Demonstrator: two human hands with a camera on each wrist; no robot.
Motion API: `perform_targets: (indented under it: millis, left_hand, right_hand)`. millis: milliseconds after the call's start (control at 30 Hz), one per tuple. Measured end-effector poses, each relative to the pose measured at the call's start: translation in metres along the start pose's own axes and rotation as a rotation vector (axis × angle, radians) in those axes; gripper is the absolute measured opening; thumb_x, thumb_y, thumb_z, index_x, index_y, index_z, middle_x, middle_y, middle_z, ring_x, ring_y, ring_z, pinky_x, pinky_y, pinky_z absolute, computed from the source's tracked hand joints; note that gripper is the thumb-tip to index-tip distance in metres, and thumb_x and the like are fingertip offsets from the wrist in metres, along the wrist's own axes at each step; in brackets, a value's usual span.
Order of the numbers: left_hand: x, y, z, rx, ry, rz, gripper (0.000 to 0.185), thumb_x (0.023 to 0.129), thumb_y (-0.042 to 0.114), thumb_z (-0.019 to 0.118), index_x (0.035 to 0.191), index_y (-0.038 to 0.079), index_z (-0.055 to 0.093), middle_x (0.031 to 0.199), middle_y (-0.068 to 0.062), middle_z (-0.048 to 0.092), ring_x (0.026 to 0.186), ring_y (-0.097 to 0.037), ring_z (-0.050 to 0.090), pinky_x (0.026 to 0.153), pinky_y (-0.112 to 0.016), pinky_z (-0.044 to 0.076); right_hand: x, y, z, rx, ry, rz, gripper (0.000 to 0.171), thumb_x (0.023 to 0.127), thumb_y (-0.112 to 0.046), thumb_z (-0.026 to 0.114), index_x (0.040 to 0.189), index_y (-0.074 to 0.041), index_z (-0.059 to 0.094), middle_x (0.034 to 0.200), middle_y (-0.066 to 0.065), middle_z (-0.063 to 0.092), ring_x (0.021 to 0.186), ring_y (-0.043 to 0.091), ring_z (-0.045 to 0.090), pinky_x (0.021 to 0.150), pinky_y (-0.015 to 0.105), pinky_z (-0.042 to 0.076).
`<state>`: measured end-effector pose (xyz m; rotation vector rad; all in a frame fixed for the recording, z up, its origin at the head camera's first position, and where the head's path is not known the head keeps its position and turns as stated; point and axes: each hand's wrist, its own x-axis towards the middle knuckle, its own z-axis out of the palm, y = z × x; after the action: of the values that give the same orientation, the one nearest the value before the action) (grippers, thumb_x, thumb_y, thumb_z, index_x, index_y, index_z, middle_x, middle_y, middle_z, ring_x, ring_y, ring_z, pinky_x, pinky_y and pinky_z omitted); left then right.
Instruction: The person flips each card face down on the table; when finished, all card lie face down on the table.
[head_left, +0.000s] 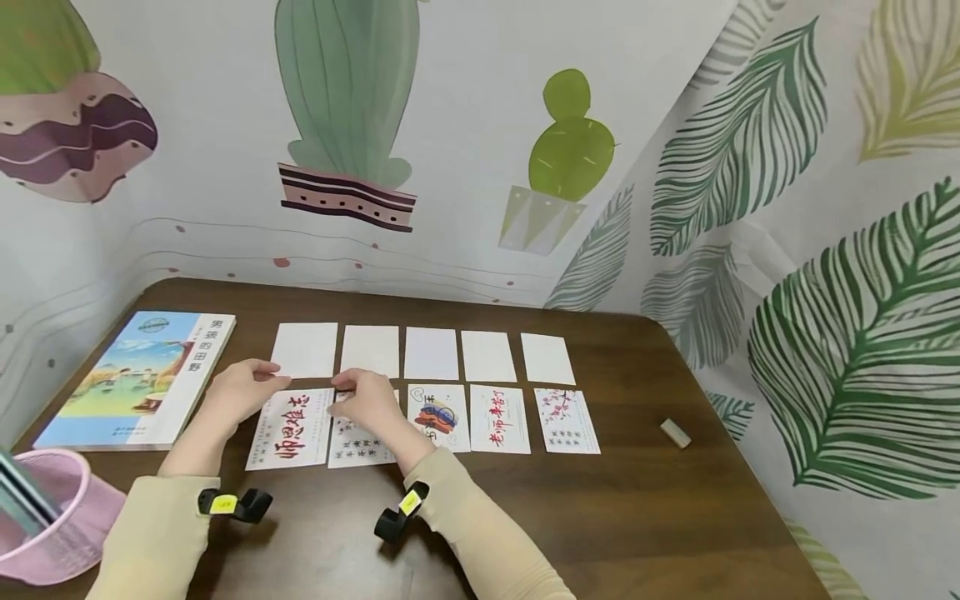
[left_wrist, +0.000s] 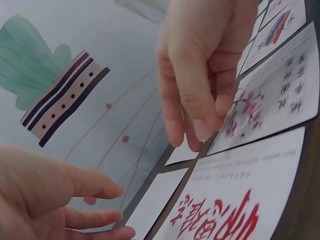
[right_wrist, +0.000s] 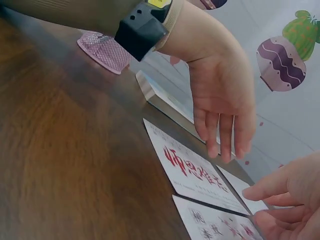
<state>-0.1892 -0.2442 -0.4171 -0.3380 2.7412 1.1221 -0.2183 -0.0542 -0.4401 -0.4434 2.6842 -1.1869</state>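
Two rows of cards lie on the dark wooden table (head_left: 637,517): several blank white cards (head_left: 431,353) behind, several printed ones in front. My left hand (head_left: 243,387) hovers with relaxed, straight fingers over the top left corner of the red-calligraphy card (head_left: 292,429) and holds nothing. In the right wrist view the left hand (right_wrist: 222,100) hangs just above that card (right_wrist: 195,172). My right hand (head_left: 367,400) rests its fingertips on the top edge of the second printed card (head_left: 352,442). The left wrist view shows the right hand (left_wrist: 200,65) with fingers pointing down at this blossom-printed card (left_wrist: 280,95).
A picture book (head_left: 138,379) lies at the table's left edge. A pink mesh basket (head_left: 45,517) stands at the near left corner. A small eraser (head_left: 675,432) sits at the right. Printed fabric walls close in behind and on the right.
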Motion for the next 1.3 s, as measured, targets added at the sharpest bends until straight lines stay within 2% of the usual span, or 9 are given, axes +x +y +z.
perform_targets:
  millis: [267, 467, 600, 700, 833, 933, 1067, 1167, 1300]
  left_hand:
    - [-0.003, 0.003, -0.008, 0.066, -0.085, -0.012, 0.059, 0.095, 0.031, 0.056, 0.13, -0.015, 0.048, 0.131, -0.04, 0.046, 0.119, -0.054, 0.046, 0.093, -0.062, 0.045]
    - [-0.006, 0.011, -0.011, 0.117, -0.136, 0.003, 0.063, 0.095, 0.035, 0.058, 0.126, -0.019, 0.05, 0.128, -0.041, 0.049, 0.115, -0.055, 0.049, 0.091, -0.062, 0.047]
    - [-0.005, 0.012, -0.01, 0.158, -0.14, 0.008, 0.062, 0.095, 0.035, 0.059, 0.124, -0.019, 0.052, 0.126, -0.041, 0.051, 0.113, -0.054, 0.05, 0.089, -0.063, 0.048]
    - [-0.004, 0.012, -0.01, 0.177, -0.142, 0.012, 0.061, 0.094, 0.035, 0.059, 0.123, -0.019, 0.054, 0.125, -0.041, 0.051, 0.112, -0.054, 0.05, 0.089, -0.063, 0.047]
    - [-0.005, 0.013, -0.01, 0.182, -0.141, 0.01, 0.06, 0.094, 0.033, 0.06, 0.123, -0.019, 0.054, 0.124, -0.041, 0.052, 0.11, -0.053, 0.052, 0.087, -0.061, 0.048]
    - [-0.005, 0.013, -0.01, 0.179, -0.143, 0.008, 0.058, 0.094, 0.032, 0.06, 0.122, -0.019, 0.055, 0.117, -0.038, 0.057, 0.1, -0.046, 0.058, 0.082, -0.057, 0.05]
    - [-0.004, 0.011, -0.01, 0.185, -0.152, 0.003, 0.058, 0.095, 0.033, 0.059, 0.12, -0.019, 0.055, 0.106, -0.033, 0.063, 0.086, -0.036, 0.064, 0.076, -0.051, 0.052]
    - [-0.003, 0.01, -0.01, 0.178, -0.158, -0.004, 0.059, 0.095, 0.034, 0.059, 0.12, -0.019, 0.055, 0.107, -0.034, 0.063, 0.085, -0.034, 0.065, 0.075, -0.049, 0.053]
    - [-0.002, 0.008, -0.01, 0.153, -0.169, -0.009, 0.059, 0.095, 0.033, 0.06, 0.121, -0.02, 0.054, 0.112, -0.036, 0.061, 0.087, -0.034, 0.066, 0.076, -0.048, 0.054]
  right_hand:
    - [-0.005, -0.001, 0.004, -0.008, -0.003, 0.018, 0.044, 0.077, -0.014, 0.08, 0.12, -0.015, 0.069, 0.114, -0.002, 0.072, 0.076, 0.0, 0.057, 0.07, 0.013, 0.046]
    - [-0.006, -0.001, 0.002, -0.027, -0.035, 0.005, 0.05, 0.076, -0.014, 0.081, 0.124, -0.016, 0.067, 0.116, -0.003, 0.071, 0.077, 0.0, 0.058, 0.07, 0.013, 0.045]
    - [-0.005, -0.002, 0.003, -0.007, -0.044, 0.0, 0.052, 0.076, -0.012, 0.081, 0.125, -0.015, 0.066, 0.102, -0.004, 0.071, 0.075, -0.001, 0.055, 0.068, 0.013, 0.044]
    - [-0.005, -0.004, 0.002, 0.016, -0.034, -0.005, 0.052, 0.076, -0.011, 0.081, 0.125, -0.015, 0.066, 0.101, -0.004, 0.07, 0.079, 0.0, 0.057, 0.071, 0.013, 0.045]
    - [-0.005, -0.004, 0.002, 0.136, -0.024, 0.02, 0.052, 0.076, -0.008, 0.081, 0.125, -0.015, 0.064, 0.116, -0.001, 0.069, 0.094, 0.006, 0.064, 0.077, 0.015, 0.049]
    - [-0.005, -0.003, 0.005, 0.257, -0.027, 0.044, 0.055, 0.075, -0.003, 0.08, 0.126, -0.012, 0.061, 0.12, 0.001, 0.067, 0.094, 0.009, 0.067, 0.074, 0.016, 0.051]
    - [-0.008, -0.002, 0.01, 0.393, -0.034, 0.073, 0.068, 0.073, 0.003, 0.079, 0.135, -0.007, 0.053, 0.125, 0.005, 0.063, 0.089, 0.011, 0.067, 0.073, 0.018, 0.052]
    - [-0.009, -0.002, 0.014, 0.524, -0.055, 0.115, 0.071, 0.073, 0.005, 0.077, 0.138, -0.002, 0.049, 0.12, 0.008, 0.064, 0.088, 0.015, 0.068, 0.075, 0.023, 0.056]
    - [-0.01, -0.002, 0.018, 0.686, -0.136, 0.176, 0.059, 0.079, 0.005, 0.073, 0.133, 0.006, 0.05, 0.109, 0.015, 0.069, 0.089, 0.028, 0.071, 0.078, 0.032, 0.06]
